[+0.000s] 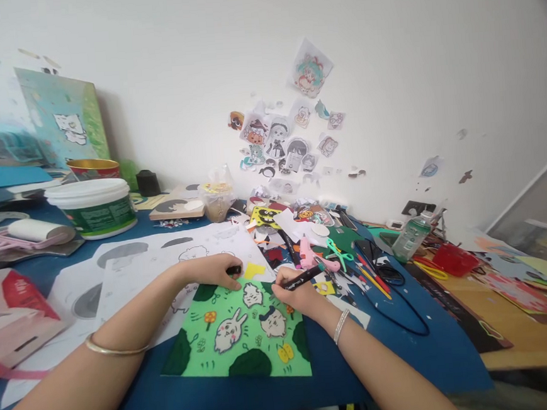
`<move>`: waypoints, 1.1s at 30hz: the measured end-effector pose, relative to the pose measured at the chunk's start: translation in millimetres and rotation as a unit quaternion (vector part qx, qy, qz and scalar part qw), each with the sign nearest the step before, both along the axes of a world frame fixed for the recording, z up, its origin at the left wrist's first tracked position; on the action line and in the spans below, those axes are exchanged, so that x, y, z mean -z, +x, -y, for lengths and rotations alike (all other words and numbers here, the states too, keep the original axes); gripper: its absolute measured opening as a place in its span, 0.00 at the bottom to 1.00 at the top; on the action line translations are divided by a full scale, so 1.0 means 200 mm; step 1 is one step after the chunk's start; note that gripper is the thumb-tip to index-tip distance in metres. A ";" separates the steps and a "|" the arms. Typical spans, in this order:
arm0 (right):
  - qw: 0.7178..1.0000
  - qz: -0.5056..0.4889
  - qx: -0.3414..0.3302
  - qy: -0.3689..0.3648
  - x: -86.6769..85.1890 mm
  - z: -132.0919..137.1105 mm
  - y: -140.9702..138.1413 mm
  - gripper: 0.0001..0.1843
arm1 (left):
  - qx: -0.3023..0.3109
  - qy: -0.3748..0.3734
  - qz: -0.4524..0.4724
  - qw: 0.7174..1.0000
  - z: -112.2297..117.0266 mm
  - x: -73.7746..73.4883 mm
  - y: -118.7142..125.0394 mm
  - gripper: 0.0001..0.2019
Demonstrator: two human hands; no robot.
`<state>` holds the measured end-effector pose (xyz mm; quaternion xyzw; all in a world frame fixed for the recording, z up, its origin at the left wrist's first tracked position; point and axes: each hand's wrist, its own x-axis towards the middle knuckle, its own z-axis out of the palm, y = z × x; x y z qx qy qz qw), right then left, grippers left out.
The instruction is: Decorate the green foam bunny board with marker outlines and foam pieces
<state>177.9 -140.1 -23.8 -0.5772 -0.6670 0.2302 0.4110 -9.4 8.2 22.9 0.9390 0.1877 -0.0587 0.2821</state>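
A green felt picture [239, 334] with white cartoon animals, dark leaves and small flowers lies on the blue table cover in front of me. My right hand [295, 293] grips a black marker [304, 276], its tip down at the picture's upper right part. My left hand [216, 272] rests at the picture's top edge, fingers closed round a small black thing, seemingly the marker's cap [234, 270]. A yellow felt scrap [253, 270] lies just beyond it. Both wrists wear bracelets.
White printed sheets [131, 267] lie under my left arm. A white tub [94, 208], a tape roll and boxes stand at the left. Scissors [338, 254], pens, a pink glue gun, a bottle [411, 237] and felt scraps crowd the right. Stickers cover the wall.
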 end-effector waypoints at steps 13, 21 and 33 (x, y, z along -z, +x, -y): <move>0.999 0.011 0.026 0.018 0.00 -0.01 0.00 0.09 | 0.005 -0.004 -0.007 1.000 0.01 -0.01 0.00 0.13; 0.999 -0.024 0.007 -0.021 -0.03 0.01 -0.01 0.09 | 0.005 0.000 -0.006 1.000 0.01 -0.02 -0.01 0.12; 1.000 -0.004 -0.007 0.009 -0.02 0.01 -0.01 0.08 | 0.003 -0.006 0.001 1.000 0.01 -0.02 0.00 0.13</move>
